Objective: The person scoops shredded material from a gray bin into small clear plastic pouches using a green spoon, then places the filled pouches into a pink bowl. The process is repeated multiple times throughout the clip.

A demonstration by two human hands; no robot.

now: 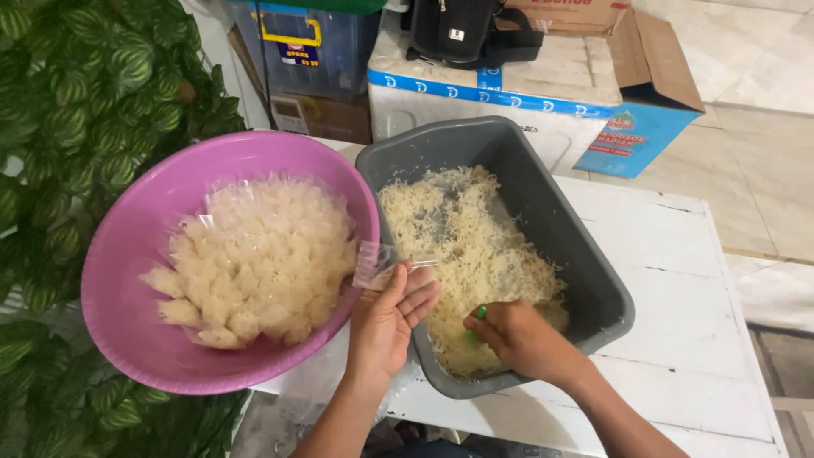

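Observation:
A grey rectangular tub point(585, 263) on a white wooden table point(678, 339) holds loose pale shredded strands point(475, 237). My right hand point(517, 335) is down in the tub, shut on a small green scoop point(480, 314) buried in the strands. My left hand point(392, 318) holds a small clear plastic bag point(381, 263) open at the tub's near left rim. Left of the tub, a tilted pink round basin point(127, 297) is filled with several small clear bags packed with the same pale strands point(263, 263).
Green leafy plants point(76, 127) crowd the left side. Behind the tub stand a white foam box point(509, 93) with a black bag point(462, 30) on it, a blue plastic crate point(309, 47) and an open cardboard box point(653, 93). Tiled floor lies to the right.

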